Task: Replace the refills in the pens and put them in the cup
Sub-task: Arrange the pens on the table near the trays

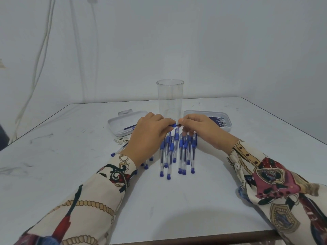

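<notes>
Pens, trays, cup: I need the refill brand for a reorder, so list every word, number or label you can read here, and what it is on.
No text can be read in this view.
Pens on the table: no print is visible on the clear barrels at this size.
Refills in the right tray: too small and blurred.
Clear cup: no marking can be made out.
Left tray: no label visible.
Small bits by the left tray: too small to tell.

— Are you making out any writing from where you're standing?

— No, nothing is reading clearly. The cup [170,98] is showing faint marks low on its wall, but they're blurring too much to tell.

— And the pens [177,152]?

— Too small; no brand or number is coming through.
</notes>
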Motion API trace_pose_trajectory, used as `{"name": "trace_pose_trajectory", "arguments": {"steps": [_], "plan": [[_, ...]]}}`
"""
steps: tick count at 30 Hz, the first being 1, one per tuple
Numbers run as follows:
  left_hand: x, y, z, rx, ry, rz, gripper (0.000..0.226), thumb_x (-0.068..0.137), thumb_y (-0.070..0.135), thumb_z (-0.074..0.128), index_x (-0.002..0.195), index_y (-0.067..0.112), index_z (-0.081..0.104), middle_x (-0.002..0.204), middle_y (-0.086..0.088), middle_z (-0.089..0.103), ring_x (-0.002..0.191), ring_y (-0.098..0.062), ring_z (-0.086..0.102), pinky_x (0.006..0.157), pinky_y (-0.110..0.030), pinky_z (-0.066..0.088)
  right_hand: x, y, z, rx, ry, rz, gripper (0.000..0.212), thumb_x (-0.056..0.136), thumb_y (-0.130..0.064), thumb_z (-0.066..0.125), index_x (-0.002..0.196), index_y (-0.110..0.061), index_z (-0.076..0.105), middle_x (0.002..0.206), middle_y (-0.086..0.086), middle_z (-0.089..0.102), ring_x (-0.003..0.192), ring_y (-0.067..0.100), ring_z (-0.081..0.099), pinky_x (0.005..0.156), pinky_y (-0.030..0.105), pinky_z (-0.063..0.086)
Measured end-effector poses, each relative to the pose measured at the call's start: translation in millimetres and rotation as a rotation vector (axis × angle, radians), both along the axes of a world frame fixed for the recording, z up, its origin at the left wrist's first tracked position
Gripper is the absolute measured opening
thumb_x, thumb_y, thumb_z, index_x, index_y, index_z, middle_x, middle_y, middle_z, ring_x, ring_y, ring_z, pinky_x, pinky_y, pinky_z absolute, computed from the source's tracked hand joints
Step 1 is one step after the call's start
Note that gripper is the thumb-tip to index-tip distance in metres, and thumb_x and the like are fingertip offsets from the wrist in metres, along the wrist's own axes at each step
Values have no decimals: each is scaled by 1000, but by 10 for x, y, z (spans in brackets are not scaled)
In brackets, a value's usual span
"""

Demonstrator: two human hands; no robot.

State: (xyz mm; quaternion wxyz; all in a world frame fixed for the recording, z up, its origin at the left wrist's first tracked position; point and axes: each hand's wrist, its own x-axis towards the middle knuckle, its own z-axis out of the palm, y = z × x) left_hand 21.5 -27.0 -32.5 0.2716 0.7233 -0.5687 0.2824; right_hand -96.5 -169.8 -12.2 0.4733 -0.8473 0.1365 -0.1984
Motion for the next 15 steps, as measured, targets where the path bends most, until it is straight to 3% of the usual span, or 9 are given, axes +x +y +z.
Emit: {"name": "trace_pose_trajectory", "arguments": {"steps": [4,12,15], "plan": [[-2,0,5,1,-8,-10,19,90,21,58,106,18,67,83,-3,66,77,-22,51,68,-37,41,0,-22,-14,-13,-17,25,9,92,-25,60,87,-19,66,68,-3,66,65,6,58,70,27,44],[26,-2,-12,-4,-5,17,19,89,22,59,106,18,68,82,-2,66,77,-24,52,67,-37,42,-7,-94,33,-64,8,-55,19,91,-36,59,87,-21,70,72,-6,71,69,8,60,77,31,50],[37,1,-17,8,25,46,19,90,22,58,107,19,68,85,-2,67,80,-25,52,70,-40,43,-91,-244,123,-162,41,-186,18,88,-34,64,83,-18,71,76,-7,71,76,5,60,72,23,46]]}}
